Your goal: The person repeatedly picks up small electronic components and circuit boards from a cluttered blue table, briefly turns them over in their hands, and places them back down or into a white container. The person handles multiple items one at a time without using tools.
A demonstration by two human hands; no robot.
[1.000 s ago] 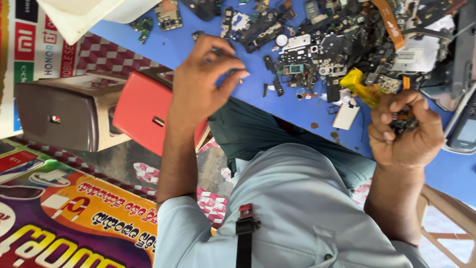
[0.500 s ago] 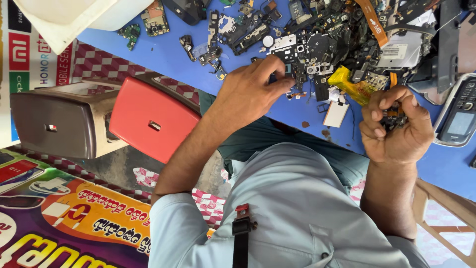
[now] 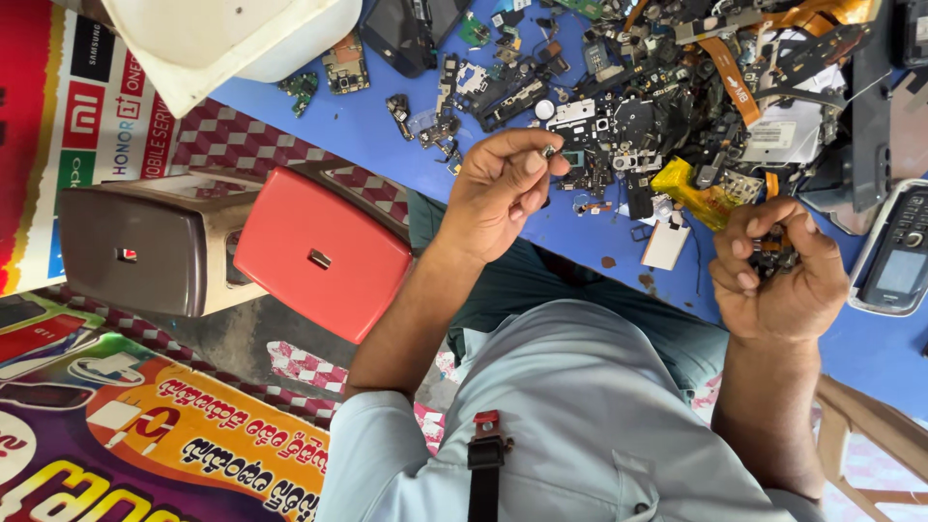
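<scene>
Here, over the near edge of a blue bench [image 3: 406, 116], the left hand [image 3: 498, 193] pinches a tiny metal part [image 3: 549, 151] between thumb and fingertip, raised just above a heap of phone parts [image 3: 667, 106]. The right hand [image 3: 778, 280] is closed around a small dark component [image 3: 773, 253] (largely hidden). A red stool [image 3: 324, 253] stands beside the bench.

The person wears a pale grey-blue shirt, sleeves rolled, bare forearms, and seemingly teal trousers.
</scene>
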